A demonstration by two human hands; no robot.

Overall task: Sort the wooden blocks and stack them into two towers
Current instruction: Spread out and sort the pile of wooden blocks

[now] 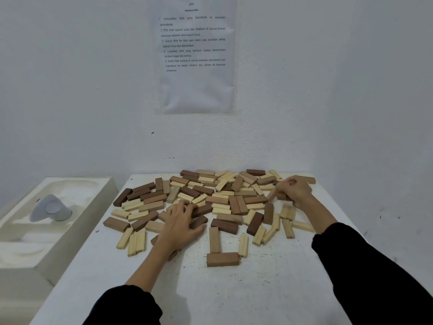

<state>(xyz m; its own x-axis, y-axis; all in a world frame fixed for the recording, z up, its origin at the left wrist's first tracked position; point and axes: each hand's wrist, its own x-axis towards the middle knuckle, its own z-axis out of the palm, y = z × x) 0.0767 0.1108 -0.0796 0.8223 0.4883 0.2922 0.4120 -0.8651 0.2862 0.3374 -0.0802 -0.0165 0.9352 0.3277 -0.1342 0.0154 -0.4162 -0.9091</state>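
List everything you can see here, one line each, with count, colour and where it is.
Brown wooden blocks: many, dark and mid brown, scattered flat on table.
Pale wooden blocks: many, cream, mixed among them.
White table: one, centre.
Printed paper sheet: one, white, on wall.
White moulded tray: one, left of table.
Grey rounded object: one, in tray.
Left hand: one, black sleeve, resting on blocks.
Right hand: one, black sleeve, curled over far-right blocks.

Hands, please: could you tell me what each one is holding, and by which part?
Left hand lies spread over dark blocks, gripping none. Right hand curls into the pile; too blurred to tell.
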